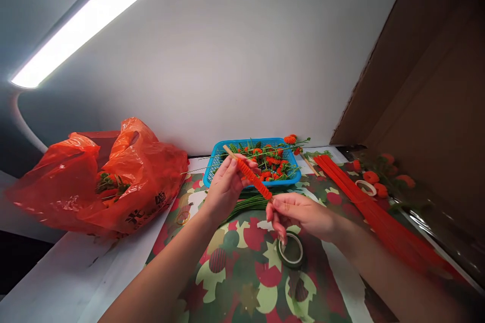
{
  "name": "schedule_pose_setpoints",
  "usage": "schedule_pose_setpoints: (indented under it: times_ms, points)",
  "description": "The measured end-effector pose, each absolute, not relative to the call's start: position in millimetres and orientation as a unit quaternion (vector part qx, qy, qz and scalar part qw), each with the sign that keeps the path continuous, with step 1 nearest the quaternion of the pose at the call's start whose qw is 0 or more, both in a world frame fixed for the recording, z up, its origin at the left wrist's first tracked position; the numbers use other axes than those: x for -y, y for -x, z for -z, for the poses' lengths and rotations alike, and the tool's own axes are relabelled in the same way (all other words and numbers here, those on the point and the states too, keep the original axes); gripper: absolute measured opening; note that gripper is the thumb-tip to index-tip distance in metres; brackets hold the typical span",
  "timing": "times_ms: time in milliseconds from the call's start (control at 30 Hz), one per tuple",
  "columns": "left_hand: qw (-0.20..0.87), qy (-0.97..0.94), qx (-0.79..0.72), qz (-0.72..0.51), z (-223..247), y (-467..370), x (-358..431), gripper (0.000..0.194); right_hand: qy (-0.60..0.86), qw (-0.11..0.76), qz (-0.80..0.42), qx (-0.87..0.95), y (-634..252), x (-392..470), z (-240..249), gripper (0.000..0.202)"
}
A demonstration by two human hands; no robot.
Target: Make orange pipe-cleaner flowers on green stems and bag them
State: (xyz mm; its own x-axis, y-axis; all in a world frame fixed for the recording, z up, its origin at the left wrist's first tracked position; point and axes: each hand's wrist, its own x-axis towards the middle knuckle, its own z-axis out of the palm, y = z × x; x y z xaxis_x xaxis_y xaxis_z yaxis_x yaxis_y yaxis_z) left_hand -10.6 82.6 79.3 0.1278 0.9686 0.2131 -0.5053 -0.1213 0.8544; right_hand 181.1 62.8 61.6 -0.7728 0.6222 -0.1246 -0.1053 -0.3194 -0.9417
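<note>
An orange pipe cleaner (254, 179) is wound in a tight coil round a thin wooden stick (229, 151), tilted with its bare end up to the left. My left hand (225, 189) is closed on the upper part of the stick and coil. My right hand (305, 214) pinches the lower right end, thumb against fingers. Just below my right hand, a roll of dark green tape (279, 253) lies on the patterned mat. Behind my hands, a bundle of green pipe cleaner stems (248, 206) rests on the mat, partly hidden by them.
A blue basket (209, 180) of orange flowers with green stems stands behind. To the left sits an orange plastic bag (151, 171) with similar flowers inside. Long orange pipe cleaners (352, 192) lie at right, near a white ring (366, 188). A lamp (87, 22) shines overhead.
</note>
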Motion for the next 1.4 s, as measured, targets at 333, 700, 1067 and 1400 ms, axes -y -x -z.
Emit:
schedule_pose_setpoints:
  times_ms: [333,700,1067,1400]
  points:
    - [0.661,-0.548,-0.310,-0.407,-75,12,-75,0.022,0.292,0.222,-0.716,0.595,-180,-64,-62,0.049]
    - [0.647,-0.574,-0.344,-0.364,-75,9,-75,0.031,0.282,0.194,-0.714,0.611,-185,-67,-58,0.048]
    - [0.583,-0.557,-0.386,-0.448,-83,24,-84,0.030,0.314,0.147,-0.628,0.697,-202,-75,-70,0.043]
    - [0.573,-0.544,-0.383,-0.478,-90,30,-86,0.033,0.339,0.104,-0.610,0.708,-215,-78,-86,0.041]
